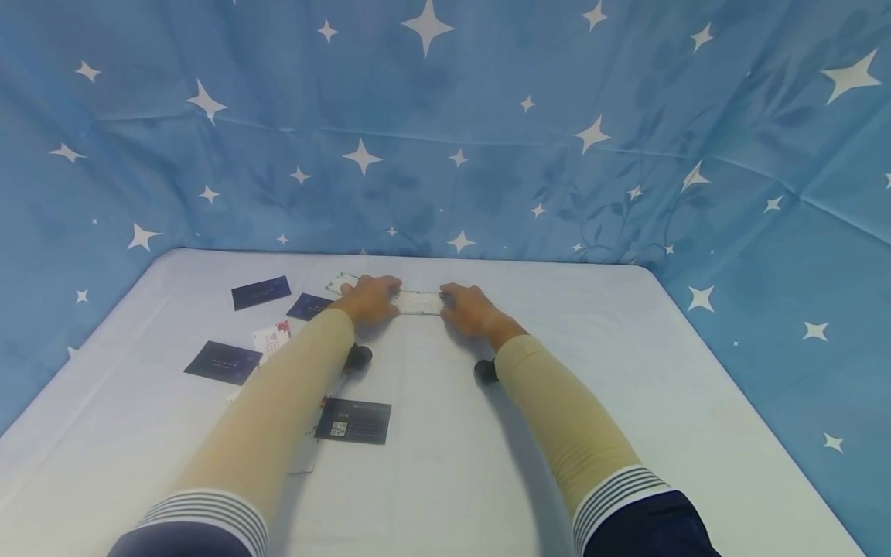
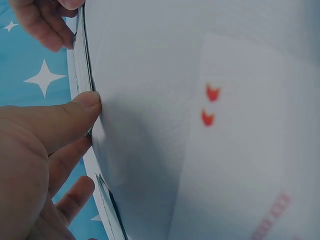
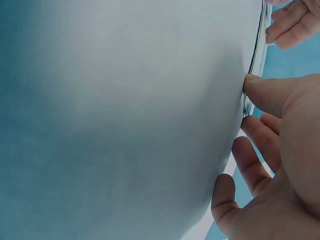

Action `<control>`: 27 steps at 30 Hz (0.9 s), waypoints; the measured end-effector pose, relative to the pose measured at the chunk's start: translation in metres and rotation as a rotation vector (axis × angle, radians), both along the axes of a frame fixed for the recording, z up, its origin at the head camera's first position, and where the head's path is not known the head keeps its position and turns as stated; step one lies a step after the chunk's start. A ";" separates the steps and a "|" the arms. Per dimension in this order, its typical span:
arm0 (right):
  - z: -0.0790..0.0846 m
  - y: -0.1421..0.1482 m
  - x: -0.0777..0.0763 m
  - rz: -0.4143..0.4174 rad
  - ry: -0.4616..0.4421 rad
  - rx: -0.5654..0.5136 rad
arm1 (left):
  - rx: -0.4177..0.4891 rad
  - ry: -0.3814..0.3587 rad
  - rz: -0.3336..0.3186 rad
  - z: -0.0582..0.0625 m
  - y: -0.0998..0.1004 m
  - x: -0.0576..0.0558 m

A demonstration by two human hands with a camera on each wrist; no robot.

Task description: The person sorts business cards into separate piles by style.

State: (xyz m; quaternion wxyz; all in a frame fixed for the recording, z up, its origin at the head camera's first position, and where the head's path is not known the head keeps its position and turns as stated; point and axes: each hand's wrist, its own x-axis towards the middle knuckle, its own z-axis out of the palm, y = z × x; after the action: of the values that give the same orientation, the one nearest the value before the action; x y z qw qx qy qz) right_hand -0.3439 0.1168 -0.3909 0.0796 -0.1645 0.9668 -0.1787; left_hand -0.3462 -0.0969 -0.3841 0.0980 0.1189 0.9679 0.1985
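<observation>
A white card with a patterned border lies at the far middle of the table. My left hand pinches its left end between thumb and fingers, and my right hand pinches its right end. Both wrist views show the card nearly edge-on, low against the tabletop; whether it is one card or several stacked, I cannot tell. Just left of my left hand, partly covered by it, is a white card with green leaves. A dark blue card shows beside my left wrist.
More dark cards lie on the left: one at the back, one farther forward, and a black card with a QR code near the front. A white card with red flowers is partly behind my left sleeve. Starry blue cloth hangs behind the white table.
</observation>
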 end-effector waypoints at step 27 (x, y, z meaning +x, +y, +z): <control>0.007 -0.025 0.019 0.038 0.083 -0.014 | -0.034 -0.005 0.057 0.014 -0.072 0.013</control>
State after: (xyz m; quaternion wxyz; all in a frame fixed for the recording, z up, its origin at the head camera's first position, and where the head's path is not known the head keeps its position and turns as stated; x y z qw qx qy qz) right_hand -0.3249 0.0919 -0.3836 0.0416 -0.1908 0.9647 -0.1768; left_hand -0.3336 -0.1687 -0.3696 0.0969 0.0890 0.9739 0.1851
